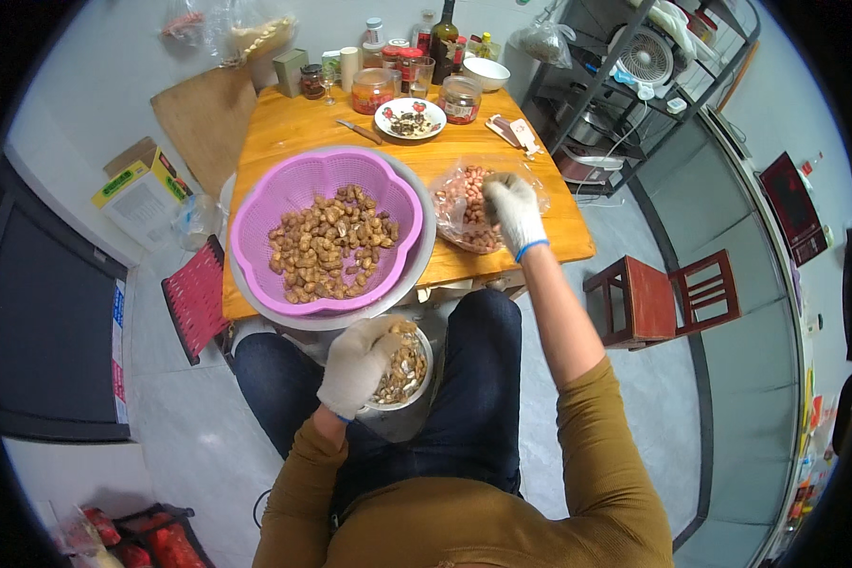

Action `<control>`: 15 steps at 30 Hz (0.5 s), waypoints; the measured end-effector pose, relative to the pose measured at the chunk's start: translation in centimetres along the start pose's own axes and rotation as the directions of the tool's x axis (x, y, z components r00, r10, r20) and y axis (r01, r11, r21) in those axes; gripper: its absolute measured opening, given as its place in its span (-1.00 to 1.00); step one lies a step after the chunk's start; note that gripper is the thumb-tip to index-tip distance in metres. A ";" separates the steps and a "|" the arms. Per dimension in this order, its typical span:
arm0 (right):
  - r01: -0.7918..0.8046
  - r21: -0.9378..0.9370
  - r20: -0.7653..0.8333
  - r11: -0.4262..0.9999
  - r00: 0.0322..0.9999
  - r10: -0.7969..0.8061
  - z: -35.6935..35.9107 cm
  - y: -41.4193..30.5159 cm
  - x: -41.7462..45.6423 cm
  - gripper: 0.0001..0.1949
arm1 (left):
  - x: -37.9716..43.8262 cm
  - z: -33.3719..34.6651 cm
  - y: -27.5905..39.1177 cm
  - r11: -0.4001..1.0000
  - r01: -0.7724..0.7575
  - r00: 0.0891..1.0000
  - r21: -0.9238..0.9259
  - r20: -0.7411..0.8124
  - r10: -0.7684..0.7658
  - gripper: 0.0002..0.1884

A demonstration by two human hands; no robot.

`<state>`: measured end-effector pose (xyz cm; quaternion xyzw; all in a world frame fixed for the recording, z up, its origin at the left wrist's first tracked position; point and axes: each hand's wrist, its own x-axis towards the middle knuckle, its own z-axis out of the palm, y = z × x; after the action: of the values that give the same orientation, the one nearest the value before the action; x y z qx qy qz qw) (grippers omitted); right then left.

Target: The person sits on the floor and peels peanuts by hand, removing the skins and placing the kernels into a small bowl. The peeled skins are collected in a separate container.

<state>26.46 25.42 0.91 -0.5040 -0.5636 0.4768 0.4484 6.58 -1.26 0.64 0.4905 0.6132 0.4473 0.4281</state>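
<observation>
My left hand (358, 366), in a white knit glove, is over a white bowl (426, 387) of broken peanut shells (405, 373) between my knees. A brown peanut shell (402, 327) shows at its fingertips. My right hand (512, 206), gloved too and dirty at the fingers, is above a clear plastic bag (451, 202) of shelled pink peanuts (473, 192). Its fingers curl downward, and what lies within them is hidden. Unshelled peanuts (326, 245) lie in a purple plastic colander (255, 263), which sits in a wide metal basin (428, 231) on the table.
On the wooden table (284, 121) are a knife (360, 132), a plate (434, 128) with dark scraps, and several jars and bottles at the back. A red wooden chair (646, 298) stands right, a pink woven stool (195, 302) left. The basin overhangs the table's front edge.
</observation>
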 end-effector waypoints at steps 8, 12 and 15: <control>0.391 -0.316 0.040 0.865 0.916 -0.399 -0.3 1.2 3.3 -0.66 | 1.0 0.7 -3.9 0.880 -0.253 0.967 0.401 0.143 0.213 -0.68; 0.515 -0.337 0.385 0.788 0.839 -0.384 5.4 -3.8 -2.4 -0.72 | 0.6 0.5 -4.2 0.830 -0.228 0.973 0.509 0.090 0.212 -0.63; 0.662 -0.420 0.628 0.621 0.706 -0.328 9.0 -4.6 -3.0 -0.77 | 0.5 -0.1 -2.8 0.857 -0.230 0.971 0.461 0.048 0.235 -0.72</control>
<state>17.24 21.50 4.10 -0.2991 -0.9015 0.2272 0.2150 5.76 -1.13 -2.11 0.6463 0.6407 0.3389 0.2385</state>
